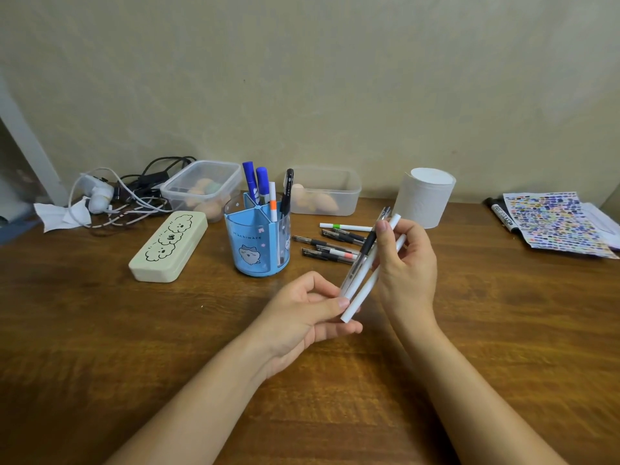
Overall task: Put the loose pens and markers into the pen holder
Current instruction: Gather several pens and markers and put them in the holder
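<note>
A blue pen holder (250, 245) with a cartoon print stands mid-table, holding two blue markers (255, 180), a white pen with an orange band and a black pen. My right hand (407, 263) grips a small bundle of pens (364, 266), two white and one clear with a black grip, tilted above the table. My left hand (303, 318) pinches the bundle's lower ends. Several loose pens (330, 245) lie on the table right of the holder, behind my hands, among them a white pen with a green band (345, 226).
A cream pencil case (167, 245) lies left of the holder. Two clear plastic boxes (323, 191) and a paper roll (424, 196) stand at the back, tangled cables (117, 196) far left. A black marker (501, 213) and a colour-dotted sheet (553, 223) lie far right.
</note>
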